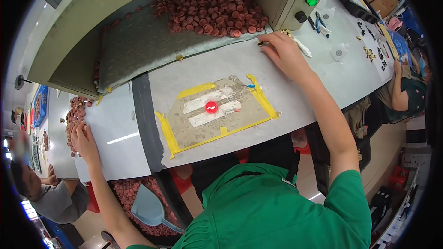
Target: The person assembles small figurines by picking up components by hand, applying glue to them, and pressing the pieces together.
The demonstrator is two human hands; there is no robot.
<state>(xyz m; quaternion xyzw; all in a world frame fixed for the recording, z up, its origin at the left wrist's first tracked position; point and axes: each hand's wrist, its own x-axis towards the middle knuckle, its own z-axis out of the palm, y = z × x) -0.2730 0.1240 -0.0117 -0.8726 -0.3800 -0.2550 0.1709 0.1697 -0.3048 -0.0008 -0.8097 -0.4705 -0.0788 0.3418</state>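
My left hand [84, 144] reaches into a small heap of reddish-pink round ruffled pieces [76, 113] on the left of the table. Its fingers are bent together at the heap's edge; what lies between them is hidden. Over on the far right, my right hand [287, 55] pinches a small dark piece [261, 43] near a little pile of yellowish pieces [287, 32]. Between the hands, a bright red disc [211, 107] with a white mark lies on two whitish strips, on a clear sheet [207, 136] framed with yellow tape.
A pale green machine [55, 60] arches over a large mound of reddish pieces [212, 11]. Its panel carries lit red and green buttons and a black knob [301, 16]. Pliers [318, 23] lie at right. Below the table, a blue scoop [148, 205] rests on more pieces. People sit at both sides.
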